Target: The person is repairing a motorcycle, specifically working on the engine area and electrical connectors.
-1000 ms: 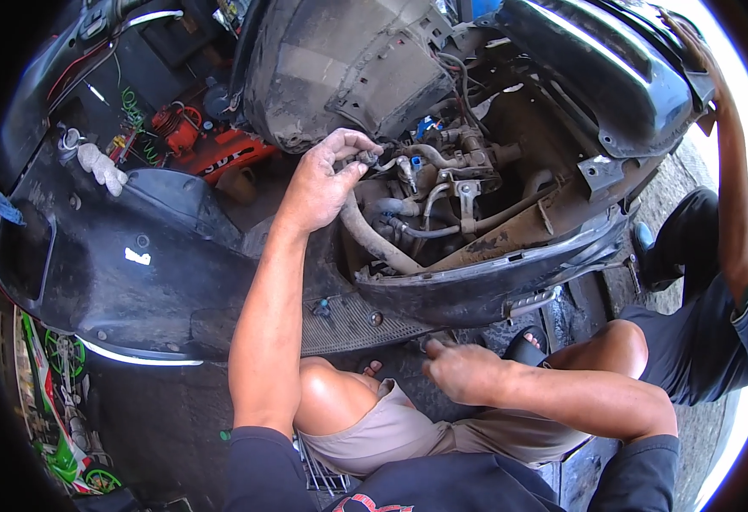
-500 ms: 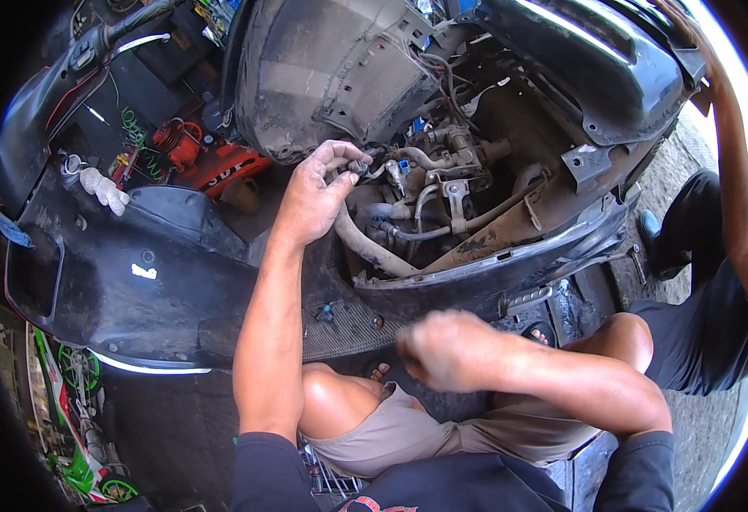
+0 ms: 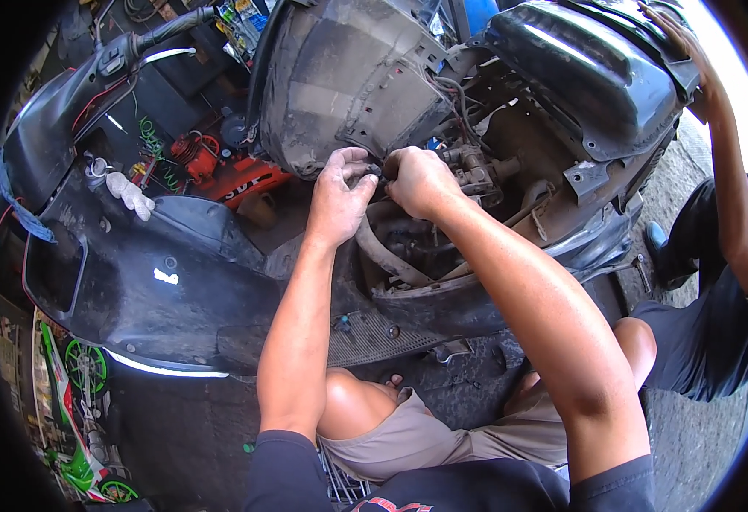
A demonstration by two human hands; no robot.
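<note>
In the opened engine bay of a dusty black scooter (image 3: pixel 160 247), my left hand (image 3: pixel 340 200) pinches a small dark part (image 3: pixel 372 172), apparently a connector. My right hand (image 3: pixel 417 183) is right beside it, fingers curled at the same part; exactly what they grip is hidden. Above both hands a large grimy plastic housing (image 3: pixel 340 77) is raised. Hoses (image 3: pixel 382 252) and metal engine parts (image 3: pixel 485 171) lie below and to the right, partly covered by my right hand and forearm.
A red air compressor (image 3: pixel 212 175) stands behind the scooter. White gloves (image 3: pixel 126 192) rest on the front panel. A green-and-white motorbike (image 3: pixel 75 401) is at lower left. A wrench (image 3: pixel 643 277) lies right. A co-worker (image 3: pixel 733 247) is at far right, hand on the black body panel (image 3: pixel 596 68).
My right hand has moved up from near the footboard to the part in my left hand, which stays pinched on it. The view has shifted slightly.
</note>
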